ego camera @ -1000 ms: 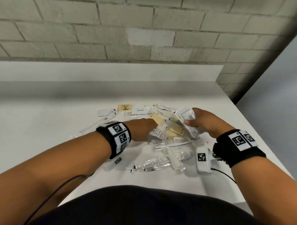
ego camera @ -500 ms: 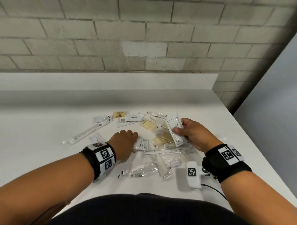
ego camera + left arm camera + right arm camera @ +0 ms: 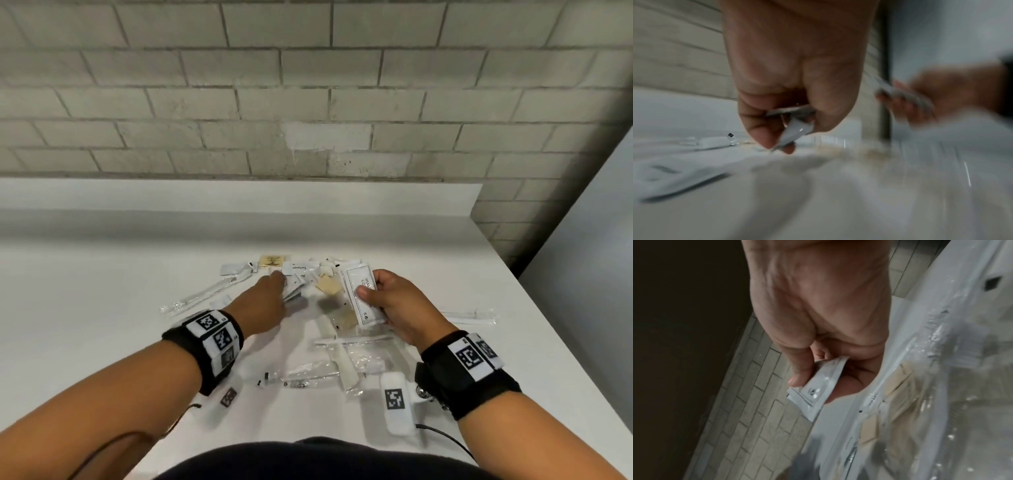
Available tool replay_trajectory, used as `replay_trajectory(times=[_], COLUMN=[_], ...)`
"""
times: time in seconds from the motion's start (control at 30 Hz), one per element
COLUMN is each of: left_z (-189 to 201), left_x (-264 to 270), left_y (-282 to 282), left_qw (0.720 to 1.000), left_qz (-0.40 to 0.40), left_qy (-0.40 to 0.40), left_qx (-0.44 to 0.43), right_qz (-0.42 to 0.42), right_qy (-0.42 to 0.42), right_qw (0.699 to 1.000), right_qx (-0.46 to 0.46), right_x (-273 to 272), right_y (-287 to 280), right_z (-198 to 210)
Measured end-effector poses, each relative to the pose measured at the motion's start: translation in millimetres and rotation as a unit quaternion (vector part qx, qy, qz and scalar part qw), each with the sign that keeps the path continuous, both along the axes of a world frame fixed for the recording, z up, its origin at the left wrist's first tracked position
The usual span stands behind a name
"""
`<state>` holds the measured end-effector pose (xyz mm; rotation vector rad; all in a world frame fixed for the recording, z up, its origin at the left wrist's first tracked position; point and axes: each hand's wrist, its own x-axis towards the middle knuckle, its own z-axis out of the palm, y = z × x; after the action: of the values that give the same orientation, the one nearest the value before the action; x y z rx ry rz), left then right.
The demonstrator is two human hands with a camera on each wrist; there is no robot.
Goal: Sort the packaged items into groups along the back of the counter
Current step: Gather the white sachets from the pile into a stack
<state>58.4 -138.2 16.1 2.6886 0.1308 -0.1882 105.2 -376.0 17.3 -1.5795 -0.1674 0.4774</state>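
Nearest the counter's (image 3: pixel 102 274) front edge lie clear wrappers (image 3: pixel 346 363) and a comb (image 3: pixel 347 371). Above the pile, the right hand (image 3: pixel 394 305) pinches a white sachet (image 3: pixel 361 296) between thumb and curled fingers, clear of the counter. The left hand (image 3: pixel 265 305) is curled down on small white packets (image 3: pixel 294 289), pinching one (image 3: pixel 795 131). Beyond, toward the back edge, sit a tan packet (image 3: pixel 272 261) and a toothpaste sachet (image 3: pixel 299 267). A wrapped toothbrush (image 3: pixel 202 298) lies left of the pile.

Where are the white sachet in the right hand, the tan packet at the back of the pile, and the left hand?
white sachet (image 3: pixel 359 294): head view, middle of its printed face.
tan packet (image 3: pixel 270 270): head view, centre of its top face.
left hand (image 3: pixel 265 303): head view, back of the hand.
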Motion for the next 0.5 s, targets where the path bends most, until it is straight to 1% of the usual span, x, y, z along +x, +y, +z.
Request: replay_trajectory(times=[0.03,0.07,0.1,0.13,0.2,0.23,0.27,0.3,0.37,0.4,0.43,0.5], left_z=[11,22,32,41,53,55,56,54,49,46,43,39], left_x=[1,2,1,0,-2,-3,-3,-5,-8,-9,-11,-12], left_y=[-5,-12,-23,-34,-54,-62,-68,-72,-77,-79,-81,-84], left_qw=[0.99,0.96,0.917,0.876,0.807,0.779,0.76,0.755,0.77,0.777,0.778,0.768], left_qz=[0.029,0.044,0.042,0.033,0.028,0.029,0.025,0.014,-0.001,0.01,0.031,0.075], left_qy=[-0.007,-0.006,-0.003,0.0,0.008,0.015,0.018,0.014,-0.009,-0.024,-0.037,-0.052], left_qx=[-0.135,-0.278,-0.396,-0.482,-0.59,-0.627,-0.649,-0.656,-0.638,-0.628,-0.627,-0.634], right_qz=[-0.001,-0.007,-0.014,-0.022,-0.04,-0.054,-0.063,-0.064,-0.047,-0.038,-0.036,-0.059], right_qy=[0.001,0.005,0.008,0.009,-0.004,-0.015,-0.027,-0.037,-0.052,-0.058,-0.067,-0.084], right_qw=[1.0,0.999,0.999,0.998,0.998,0.998,0.997,0.997,0.998,0.998,0.997,0.994], right_qx=[0.015,0.034,0.048,0.056,0.047,0.04,0.034,0.025,0.001,-0.012,-0.022,-0.033], right_x=[-1,-2,-3,-4,-6,-7,-8,-9,-13,-14,-14,-12], right_y=[3,6,10,14,19,20,18,16,10,6,0,-14], right_z=[4,9,15,18,24,26,27,29,32,33,34,35])
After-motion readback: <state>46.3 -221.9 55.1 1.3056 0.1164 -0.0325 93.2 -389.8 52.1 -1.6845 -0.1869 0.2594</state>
